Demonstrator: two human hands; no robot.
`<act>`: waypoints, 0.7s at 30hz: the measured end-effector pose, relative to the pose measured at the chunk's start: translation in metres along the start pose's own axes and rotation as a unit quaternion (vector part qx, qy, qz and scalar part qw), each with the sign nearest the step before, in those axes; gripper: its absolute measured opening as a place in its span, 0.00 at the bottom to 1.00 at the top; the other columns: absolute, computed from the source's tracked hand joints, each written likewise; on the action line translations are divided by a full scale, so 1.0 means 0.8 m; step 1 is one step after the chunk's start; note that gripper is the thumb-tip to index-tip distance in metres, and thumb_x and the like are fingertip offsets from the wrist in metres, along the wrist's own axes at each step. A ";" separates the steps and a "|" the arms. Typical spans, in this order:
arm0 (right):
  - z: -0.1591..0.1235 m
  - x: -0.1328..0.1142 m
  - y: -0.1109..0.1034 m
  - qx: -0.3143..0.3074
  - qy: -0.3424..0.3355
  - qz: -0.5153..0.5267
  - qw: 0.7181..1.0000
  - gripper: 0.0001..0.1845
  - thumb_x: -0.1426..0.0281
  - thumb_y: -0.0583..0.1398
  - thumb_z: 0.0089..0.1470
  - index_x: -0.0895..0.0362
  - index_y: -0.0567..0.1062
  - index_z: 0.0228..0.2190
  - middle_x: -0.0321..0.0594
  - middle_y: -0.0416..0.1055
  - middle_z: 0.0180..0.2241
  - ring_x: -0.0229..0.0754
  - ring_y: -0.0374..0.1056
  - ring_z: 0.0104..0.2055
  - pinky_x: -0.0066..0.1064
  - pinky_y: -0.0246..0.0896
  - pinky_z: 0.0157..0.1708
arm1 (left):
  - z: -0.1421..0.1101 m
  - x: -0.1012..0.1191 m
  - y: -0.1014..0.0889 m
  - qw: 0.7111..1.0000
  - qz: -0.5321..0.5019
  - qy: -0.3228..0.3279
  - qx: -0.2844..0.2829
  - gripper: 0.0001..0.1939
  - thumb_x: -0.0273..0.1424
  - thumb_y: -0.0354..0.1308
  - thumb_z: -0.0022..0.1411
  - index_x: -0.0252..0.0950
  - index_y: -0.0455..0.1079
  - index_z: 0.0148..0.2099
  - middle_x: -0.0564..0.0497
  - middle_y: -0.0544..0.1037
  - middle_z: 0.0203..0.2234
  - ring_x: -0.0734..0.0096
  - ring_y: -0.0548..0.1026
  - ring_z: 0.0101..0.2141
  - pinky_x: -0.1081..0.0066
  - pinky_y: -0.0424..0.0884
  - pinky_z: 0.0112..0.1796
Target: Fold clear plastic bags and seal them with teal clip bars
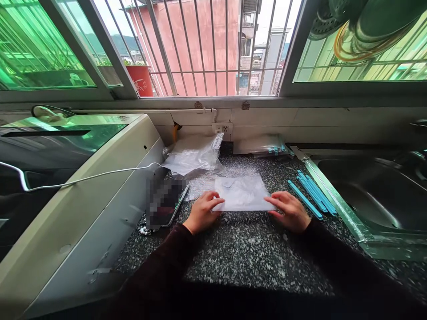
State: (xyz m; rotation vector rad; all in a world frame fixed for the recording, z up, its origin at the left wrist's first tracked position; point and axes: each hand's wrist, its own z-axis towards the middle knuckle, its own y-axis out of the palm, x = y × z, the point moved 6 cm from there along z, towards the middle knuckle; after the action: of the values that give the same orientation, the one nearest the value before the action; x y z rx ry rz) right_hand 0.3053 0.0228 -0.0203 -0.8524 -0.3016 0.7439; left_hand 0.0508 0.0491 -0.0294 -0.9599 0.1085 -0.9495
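Note:
A small clear plastic bag [243, 192] lies flat on the speckled granite counter [240, 253]. My left hand [202, 212] rests at its near left corner, fingers curled and pinching the edge. At the near right corner my right hand [289, 210] presses on the bag's edge with bent fingers held together. Both sleeves are dark.
A phone [163, 202] on a white cable lies left of the bag, beside a washing machine [83, 195]. Crumpled plastic wrap [195, 153] and a stack of bags [263, 146] sit behind. Several blue strips [312, 193] lie right, next to a steel sink [376, 191].

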 end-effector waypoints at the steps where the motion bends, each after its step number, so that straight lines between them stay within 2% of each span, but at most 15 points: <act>1: -0.006 -0.005 0.006 -0.022 -0.016 -0.022 0.999 0.14 0.70 0.58 0.52 0.54 0.73 0.43 0.44 0.70 0.34 0.42 0.65 0.35 0.34 0.65 0.35 | -0.005 0.003 0.006 0.999 0.028 0.016 -0.018 0.09 0.23 0.57 0.51 0.38 0.73 0.36 0.47 0.73 0.34 0.67 0.70 0.35 0.70 0.68 0.35; 5: -0.008 -0.013 0.020 -0.068 -0.032 -0.068 0.995 0.14 0.73 0.56 0.53 0.56 0.73 0.42 0.44 0.70 0.35 0.42 0.64 0.36 0.34 0.63 0.37 | -0.012 0.014 0.020 0.996 0.036 0.068 -0.042 0.07 0.23 0.54 0.55 0.38 0.72 0.30 0.48 0.74 0.34 0.71 0.70 0.32 0.73 0.68 0.32; 7: -0.003 -0.012 0.019 -0.076 -0.038 -0.080 0.993 0.15 0.74 0.56 0.52 0.56 0.73 0.42 0.45 0.70 0.37 0.43 0.64 0.37 0.35 0.62 0.38 | -0.012 0.020 0.017 0.996 0.005 0.086 -0.038 0.08 0.23 0.53 0.56 0.37 0.72 0.30 0.48 0.75 0.33 0.72 0.70 0.32 0.73 0.68 0.32; 11: -0.003 -0.019 0.006 -0.078 -0.102 -0.060 0.990 0.18 0.77 0.55 0.49 0.56 0.73 0.43 0.46 0.70 0.41 0.45 0.63 0.41 0.37 0.60 0.40 | -0.024 0.035 0.001 0.993 -0.078 0.083 -0.039 0.08 0.22 0.51 0.58 0.36 0.70 0.32 0.48 0.75 0.33 0.72 0.71 0.34 0.74 0.69 0.35; 13: -0.010 -0.022 -0.001 -0.067 -0.115 -0.042 0.990 0.18 0.79 0.54 0.49 0.56 0.73 0.42 0.45 0.71 0.39 0.44 0.64 0.41 0.35 0.60 0.39 | -0.033 0.044 -0.005 0.991 -0.103 0.073 -0.044 0.07 0.21 0.51 0.57 0.36 0.69 0.33 0.47 0.76 0.34 0.72 0.72 0.35 0.72 0.69 0.36; 16: -0.019 -0.027 -0.004 -0.055 -0.116 -0.019 0.992 0.13 0.78 0.53 0.53 0.55 0.75 0.35 0.42 0.72 0.31 0.40 0.63 0.32 0.32 0.60 0.33 | -0.046 0.057 -0.003 0.987 -0.114 0.079 -0.084 0.06 0.22 0.51 0.56 0.36 0.68 0.32 0.49 0.76 0.30 0.72 0.72 0.33 0.73 0.69 0.34; 19: -0.026 -0.030 0.000 -0.072 -0.107 0.004 0.992 0.12 0.76 0.52 0.55 0.56 0.76 0.33 0.41 0.72 0.28 0.38 0.62 0.29 0.30 0.60 0.30 | -0.049 0.060 0.004 0.985 -0.081 0.083 -0.126 0.07 0.28 0.54 0.55 0.36 0.70 0.38 0.48 0.76 0.33 0.69 0.72 0.33 0.71 0.69 0.34; 21: -0.027 -0.028 0.002 -0.080 -0.092 0.019 0.992 0.12 0.76 0.52 0.56 0.56 0.76 0.33 0.41 0.73 0.28 0.38 0.63 0.30 0.29 0.60 0.30 | -0.045 0.051 0.007 0.988 -0.035 0.063 -0.136 0.18 0.30 0.58 0.51 0.35 0.69 0.47 0.44 0.75 0.40 0.64 0.71 0.39 0.66 0.68 0.40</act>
State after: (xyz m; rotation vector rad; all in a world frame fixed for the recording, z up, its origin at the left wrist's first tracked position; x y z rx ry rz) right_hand 0.3002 -0.0047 -0.0343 -0.9444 -0.5160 0.8439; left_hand 0.0627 -0.0024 -0.0423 -1.1595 0.3194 -1.0788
